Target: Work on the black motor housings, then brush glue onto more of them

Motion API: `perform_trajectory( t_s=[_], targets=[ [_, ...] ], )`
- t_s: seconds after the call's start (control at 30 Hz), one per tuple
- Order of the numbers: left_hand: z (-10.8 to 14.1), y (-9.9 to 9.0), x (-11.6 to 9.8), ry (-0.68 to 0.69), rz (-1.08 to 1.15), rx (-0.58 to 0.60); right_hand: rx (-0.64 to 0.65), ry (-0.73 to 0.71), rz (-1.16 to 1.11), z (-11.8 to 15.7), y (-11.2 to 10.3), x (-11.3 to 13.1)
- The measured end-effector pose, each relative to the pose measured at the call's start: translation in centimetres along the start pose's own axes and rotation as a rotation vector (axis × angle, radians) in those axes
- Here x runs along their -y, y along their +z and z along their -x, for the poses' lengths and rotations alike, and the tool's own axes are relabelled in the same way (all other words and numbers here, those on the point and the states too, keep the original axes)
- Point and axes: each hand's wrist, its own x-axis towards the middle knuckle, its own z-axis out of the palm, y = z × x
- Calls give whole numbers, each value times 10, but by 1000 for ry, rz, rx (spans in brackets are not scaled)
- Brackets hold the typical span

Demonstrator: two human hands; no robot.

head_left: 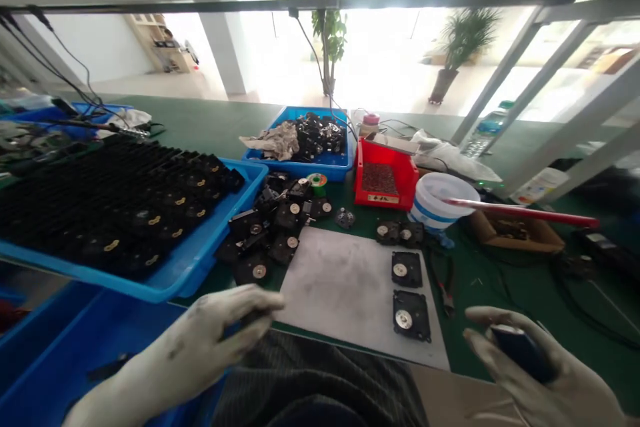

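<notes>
Dark rectangular block (523,352) sat in the curled, grimy white-gloved fingers of the right hand (545,367), its long axis running from about 10 to 4 o'clock, at the bottom right of the view. The left hand (200,347), also gloved, was well apart at the lower left, its fingers pressed together and pointing toward 2 o'clock; a dark sliver showed at the fingertips (260,303), but whether they pinched anything could not be told.

Right hand was the nearer to two black square housings with silver hubs (409,292), lying at its 11 o'clock along the right edge of a grey work mat (350,293). Long-nosed pliers (443,283) lay between the mat and that hand. More housings were heaped at the mat's 11 o'clock, beside a blue tray (225,240) of black parts in rows. A blue bin (75,340) sat beneath the left hand. A red bin of small parts (395,190) and a white bucket with a blue stripe (437,203) stood on the green bench mat (480,280) at 12 o'clock.
</notes>
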Motion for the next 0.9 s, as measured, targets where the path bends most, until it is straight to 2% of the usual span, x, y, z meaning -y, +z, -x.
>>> perform_trajectory(
  t_s=[0.03, 0.1, 0.17, 0.23, 0.33, 0.4, 0.47, 0.6, 0.67, 0.73, 0.8, 0.83, 0.9],
  targets=[
    [-25, 22, -27, 168, -98, 126, 19, -2, -36, 1, 3, 4],
    [-79, 69, -65, 412, -343, 199, 50, -8, -96, 3, 8, 11],
    [-130, 113, -84, 476, -430, 249, 61, -10, -112, 7, 11, 15],
    [-171, 147, -90, 490, -500, 276, 71, -13, -115, 14, 12, 17],
    [-205, 175, -91, 492, -583, 293, 106, -40, -137, 25, 10, 16],
    [-211, 178, -92, 506, -618, 288, 110, -58, -164, 29, 7, 15],
    [-205, 170, -95, 536, -636, 276, 72, -53, -188, 26, 6, 15],
    [-164, 134, -104, 664, -629, 319, 46, -24, -244, 4, 13, 25],
    [-134, 115, -107, 761, -609, 403, 144, -5, -291, -5, 22, 36],
    [-104, 99, -107, 896, -542, 495, 341, 8, -362, -7, 34, 48],
    [-77, 87, -100, 952, -442, 543, 550, 11, -473, -1, 48, 57],
    [-65, 84, -94, 929, -383, 548, 611, 20, -540, 5, 54, 60],
    [-47, 83, -79, 766, -239, 532, 636, 87, -663, 19, 65, 59]
  ],
)
